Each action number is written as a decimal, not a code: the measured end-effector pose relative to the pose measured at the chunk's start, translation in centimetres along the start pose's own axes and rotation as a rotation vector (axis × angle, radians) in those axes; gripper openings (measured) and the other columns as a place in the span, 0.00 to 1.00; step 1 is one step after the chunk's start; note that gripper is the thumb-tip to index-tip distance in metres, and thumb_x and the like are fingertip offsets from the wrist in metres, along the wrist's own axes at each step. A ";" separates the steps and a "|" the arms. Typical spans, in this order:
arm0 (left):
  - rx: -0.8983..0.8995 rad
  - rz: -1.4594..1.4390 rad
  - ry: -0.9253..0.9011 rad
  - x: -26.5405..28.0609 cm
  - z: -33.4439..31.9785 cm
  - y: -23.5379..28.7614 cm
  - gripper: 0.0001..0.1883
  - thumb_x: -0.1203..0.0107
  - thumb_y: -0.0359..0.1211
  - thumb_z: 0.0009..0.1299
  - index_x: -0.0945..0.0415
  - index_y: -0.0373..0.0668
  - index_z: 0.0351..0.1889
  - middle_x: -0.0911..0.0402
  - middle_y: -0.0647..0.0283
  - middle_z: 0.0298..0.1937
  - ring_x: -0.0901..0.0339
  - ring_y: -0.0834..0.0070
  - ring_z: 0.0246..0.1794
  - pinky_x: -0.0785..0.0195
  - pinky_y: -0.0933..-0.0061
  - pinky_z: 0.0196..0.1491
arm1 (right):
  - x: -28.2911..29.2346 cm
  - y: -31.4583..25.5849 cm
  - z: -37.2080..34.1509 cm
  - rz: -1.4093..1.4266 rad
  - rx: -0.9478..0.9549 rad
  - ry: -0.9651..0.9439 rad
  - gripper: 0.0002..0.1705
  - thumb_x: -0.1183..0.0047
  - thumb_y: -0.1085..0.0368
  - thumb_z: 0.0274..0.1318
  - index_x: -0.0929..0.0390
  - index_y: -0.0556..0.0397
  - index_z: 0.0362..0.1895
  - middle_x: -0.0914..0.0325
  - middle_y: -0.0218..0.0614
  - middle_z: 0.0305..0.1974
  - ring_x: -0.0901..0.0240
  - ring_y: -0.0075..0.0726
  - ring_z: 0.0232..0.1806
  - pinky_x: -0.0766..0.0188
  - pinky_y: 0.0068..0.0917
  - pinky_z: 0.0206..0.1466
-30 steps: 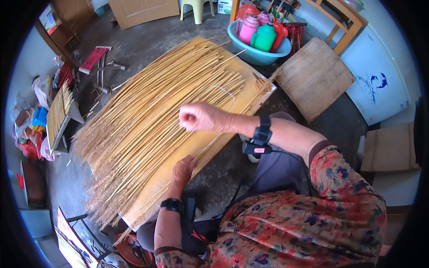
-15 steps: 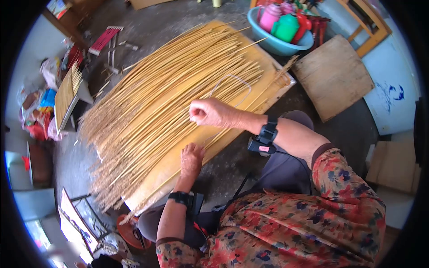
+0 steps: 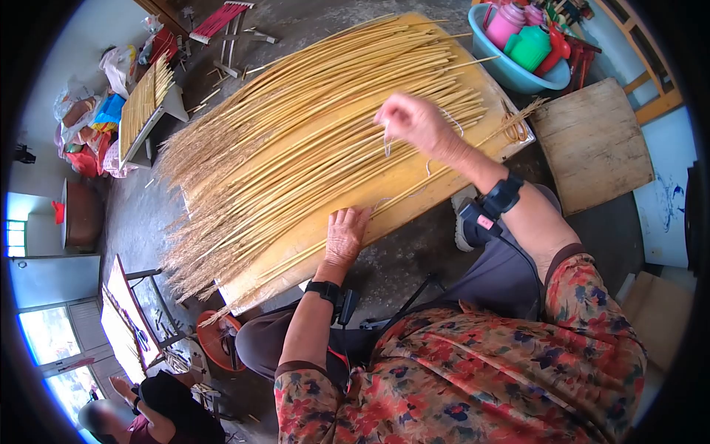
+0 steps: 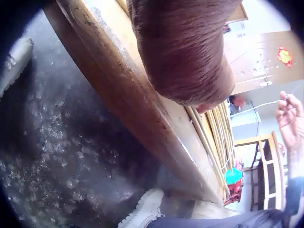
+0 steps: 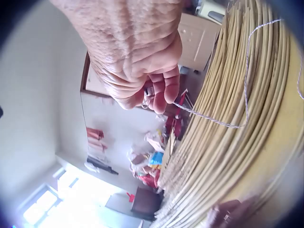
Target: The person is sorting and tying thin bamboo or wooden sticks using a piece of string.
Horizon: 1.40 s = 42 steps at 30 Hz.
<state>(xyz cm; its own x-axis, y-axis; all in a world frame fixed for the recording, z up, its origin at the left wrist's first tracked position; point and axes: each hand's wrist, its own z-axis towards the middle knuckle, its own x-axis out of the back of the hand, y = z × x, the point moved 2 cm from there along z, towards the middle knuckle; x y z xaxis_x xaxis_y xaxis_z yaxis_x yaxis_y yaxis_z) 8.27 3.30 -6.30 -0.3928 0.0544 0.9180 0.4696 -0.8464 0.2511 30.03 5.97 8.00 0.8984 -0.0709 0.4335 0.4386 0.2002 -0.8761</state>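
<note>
Long straw-coloured stalks with feathery heads (image 3: pixel 355 122) lie side by side on a yellow board (image 3: pixel 384 211). The right hand (image 3: pixel 423 132) is raised over them. In the right wrist view its curled fingers pinch a thin white-purple string (image 5: pixel 246 90), which hangs in a loop across the stalks. The left hand (image 3: pixel 346 235) rests at the board's near edge, over a few separate stalks (image 3: pixel 414 189), fingers pointing away from the body. In the left wrist view the left hand (image 4: pixel 185 52) hides most of what its fingertips touch.
A blue basin (image 3: pixel 510 70) with coloured flasks and a square wooden panel (image 3: pixel 592 144) stand at the right. At left are a smaller rack of stalks (image 3: pixel 146 103) and plastic bags. Another person (image 3: pixel 148 414) sits at lower left, near an orange-red bowl (image 3: pixel 218 340).
The right hand has moved away from the left one and higher, its fingers less tightly bunched. The left hand has turned flatter onto the board's near side. The head view has shifted.
</note>
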 end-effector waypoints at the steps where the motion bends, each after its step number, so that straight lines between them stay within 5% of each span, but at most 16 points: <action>1: 0.003 0.005 0.000 0.0 -0.1 0.0 0.18 0.53 0.30 0.55 0.30 0.46 0.46 0.31 0.63 0.40 0.34 0.66 0.41 0.42 0.64 0.43 | 1.2 0.4 0.7 0.062 -0.033 0.054 0.03 0.51 0.74 0.48 0.32 0.56 0.29 0.26 0.31 0.30 0.31 0.16 0.29 0.32 0.15 0.33; 10: -0.014 -0.013 -0.010 0.3 -0.4 0.2 0.20 0.55 0.28 0.56 0.32 0.43 0.49 0.33 0.60 0.44 0.35 0.64 0.44 0.43 0.63 0.47 | 10.7 -2.3 3.1 0.095 0.438 0.694 0.05 0.53 0.77 0.49 0.33 0.57 0.32 0.26 0.41 0.41 0.30 0.28 0.46 0.33 0.23 0.49; 17: 0.081 -0.055 0.081 2.8 0.8 -0.4 0.15 0.49 0.28 0.55 0.30 0.43 0.42 0.31 0.59 0.41 0.34 0.63 0.41 0.41 0.62 0.42 | 15.9 -5.2 -0.1 -0.305 0.692 1.049 0.06 0.51 0.78 0.45 0.32 0.57 0.29 0.25 0.37 0.37 0.31 0.22 0.35 0.33 0.18 0.38; 23: 0.211 0.078 0.052 3.7 1.6 -2.9 0.16 0.45 0.29 0.53 0.30 0.44 0.41 0.31 0.61 0.40 0.35 0.63 0.42 0.42 0.63 0.43 | 13.8 -1.2 -2.5 -0.394 -0.001 0.234 0.02 0.54 0.73 0.47 0.33 0.54 0.25 0.36 0.24 0.22 0.42 0.16 0.25 0.42 0.17 0.27; 30: 0.155 0.190 0.023 2.2 2.9 -3.6 0.07 0.51 0.30 0.54 0.31 0.44 0.32 0.32 0.62 0.35 0.34 0.65 0.38 0.42 0.64 0.40 | 3.2 2.9 -6.0 -0.603 -0.091 -0.604 0.03 0.54 0.68 0.41 0.33 0.51 0.20 0.31 0.38 0.19 0.33 0.45 0.22 0.37 0.37 0.26; 33: 0.072 0.295 -0.032 2.2 3.4 -3.5 0.05 0.53 0.28 0.54 0.32 0.44 0.29 0.33 0.61 0.33 0.34 0.65 0.37 0.42 0.65 0.39 | 0.0 4.1 -7.2 -0.600 0.009 -0.690 0.05 0.57 0.68 0.40 0.30 0.56 0.21 0.29 0.44 0.23 0.30 0.52 0.29 0.34 0.41 0.31; 42: 0.054 0.321 -0.037 2.0 4.5 -5.1 0.03 0.53 0.28 0.54 0.33 0.44 0.27 0.34 0.60 0.31 0.34 0.65 0.35 0.41 0.64 0.37 | -0.3 6.2 -6.5 -0.718 -0.037 -0.728 0.05 0.56 0.69 0.39 0.30 0.58 0.22 0.28 0.44 0.27 0.30 0.51 0.32 0.33 0.41 0.34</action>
<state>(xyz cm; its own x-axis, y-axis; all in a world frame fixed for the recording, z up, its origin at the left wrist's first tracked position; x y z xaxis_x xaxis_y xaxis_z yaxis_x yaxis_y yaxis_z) 8.65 10.11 -4.41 -0.1894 -0.1904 0.9633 0.6063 -0.7943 -0.0378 32.63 0.91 1.11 0.1957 0.4507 0.8710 0.8789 0.3133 -0.3596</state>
